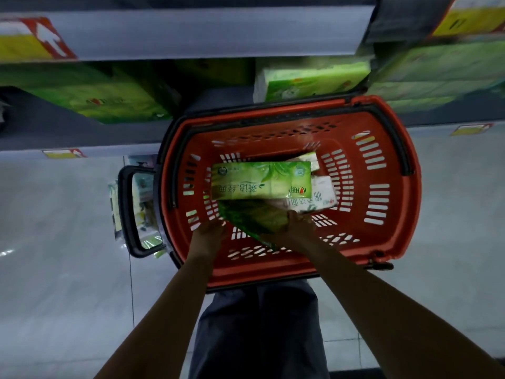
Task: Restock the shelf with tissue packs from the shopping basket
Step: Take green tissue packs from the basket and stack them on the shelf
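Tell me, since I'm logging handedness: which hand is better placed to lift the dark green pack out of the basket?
Probably the right hand: it rests on the dark green pack in the red basket; the left hand sits at its edge.

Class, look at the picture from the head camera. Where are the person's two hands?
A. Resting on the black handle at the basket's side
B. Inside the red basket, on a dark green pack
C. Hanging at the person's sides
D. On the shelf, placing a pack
B: the left hand and the right hand reach into the red basket and flank a dark green pack below the light green pack.
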A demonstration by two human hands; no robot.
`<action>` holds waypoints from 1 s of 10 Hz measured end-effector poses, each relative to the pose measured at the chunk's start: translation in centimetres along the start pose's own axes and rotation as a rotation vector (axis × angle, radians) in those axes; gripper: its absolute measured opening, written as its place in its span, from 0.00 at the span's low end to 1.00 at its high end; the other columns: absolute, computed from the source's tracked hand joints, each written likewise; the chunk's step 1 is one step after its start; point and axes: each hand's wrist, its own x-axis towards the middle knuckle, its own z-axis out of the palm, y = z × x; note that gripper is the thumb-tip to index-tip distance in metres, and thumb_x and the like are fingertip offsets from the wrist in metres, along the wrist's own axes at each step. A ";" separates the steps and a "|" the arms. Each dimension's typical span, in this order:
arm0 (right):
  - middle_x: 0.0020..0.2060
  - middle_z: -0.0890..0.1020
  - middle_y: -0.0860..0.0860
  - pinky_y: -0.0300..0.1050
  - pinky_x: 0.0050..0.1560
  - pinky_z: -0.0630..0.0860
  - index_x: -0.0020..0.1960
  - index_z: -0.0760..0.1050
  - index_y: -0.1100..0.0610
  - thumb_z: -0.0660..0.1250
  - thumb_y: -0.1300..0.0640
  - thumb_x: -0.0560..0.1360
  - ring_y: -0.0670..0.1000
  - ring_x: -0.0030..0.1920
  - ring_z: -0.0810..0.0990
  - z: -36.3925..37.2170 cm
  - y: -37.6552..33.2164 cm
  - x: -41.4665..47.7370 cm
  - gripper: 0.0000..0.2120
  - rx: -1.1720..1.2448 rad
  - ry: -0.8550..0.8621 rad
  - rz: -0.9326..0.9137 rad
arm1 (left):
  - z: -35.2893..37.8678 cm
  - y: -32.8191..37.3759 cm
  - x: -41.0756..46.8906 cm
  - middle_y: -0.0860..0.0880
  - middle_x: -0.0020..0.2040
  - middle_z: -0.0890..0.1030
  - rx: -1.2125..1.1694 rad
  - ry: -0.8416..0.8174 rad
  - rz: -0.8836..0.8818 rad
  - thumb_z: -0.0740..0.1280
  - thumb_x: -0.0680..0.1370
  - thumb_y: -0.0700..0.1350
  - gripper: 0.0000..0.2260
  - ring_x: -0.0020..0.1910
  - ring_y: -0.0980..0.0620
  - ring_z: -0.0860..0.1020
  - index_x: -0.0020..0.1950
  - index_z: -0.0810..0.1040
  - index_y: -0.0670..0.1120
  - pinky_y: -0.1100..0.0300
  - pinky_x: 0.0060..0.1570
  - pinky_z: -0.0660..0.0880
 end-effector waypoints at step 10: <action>0.60 0.66 0.45 0.27 0.58 0.67 0.59 0.66 0.35 0.74 0.38 0.54 0.38 0.62 0.67 -12.1 3.4 -12.9 0.36 0.270 0.262 -0.596 | -2.7 3.8 -4.2 0.40 0.61 0.77 -0.118 -0.002 -0.018 0.63 0.77 0.60 0.23 0.56 0.39 0.78 0.65 0.74 0.47 0.42 0.59 0.74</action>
